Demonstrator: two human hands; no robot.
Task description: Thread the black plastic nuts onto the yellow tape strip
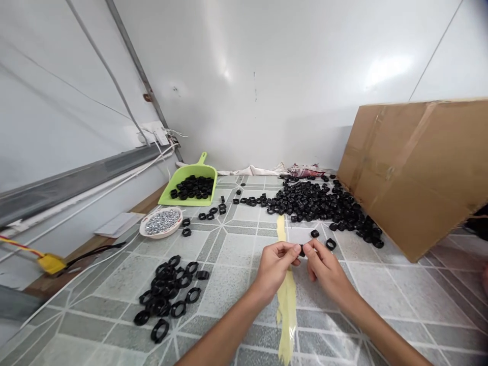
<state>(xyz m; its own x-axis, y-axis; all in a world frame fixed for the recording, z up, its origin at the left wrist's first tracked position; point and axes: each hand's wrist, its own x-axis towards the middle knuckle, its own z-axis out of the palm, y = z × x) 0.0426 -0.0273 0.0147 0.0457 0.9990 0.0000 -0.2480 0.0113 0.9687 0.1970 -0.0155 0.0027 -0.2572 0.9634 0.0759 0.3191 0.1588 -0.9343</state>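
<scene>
1. At your far left, the bowl [163, 236] holds small silvery pieces [162, 221]; they look light and likely to scatter if tipped.
2. Just nearer you lies a loose cluster of black rings [164, 272], some flat, some on edge. They look like stiff, light plastic, so they probably roll when standing; take one across its outer rim.
3. Behind the bowl, the green dustpan [196, 171] carries more rings of the same kind.
4. Your left hand [276, 264] has thumb and forefinger pinched together on the left side of a small black piece [302, 250], seemingly another ring.
5. That piece sits between your two hands, above the yellow tape [287, 300]. Fingertips hide most of it; its smooth face may slip, so grip opposite edges. It hardly looks fragile.
6. Your right hand [324, 262] closes its fingertips on the right side, leaving little gap.
7. Beyond, the big heap [312, 198] spreads toward the cardboard box [419, 173]; pull singles from its fringe, since piled ones probably slide.
</scene>
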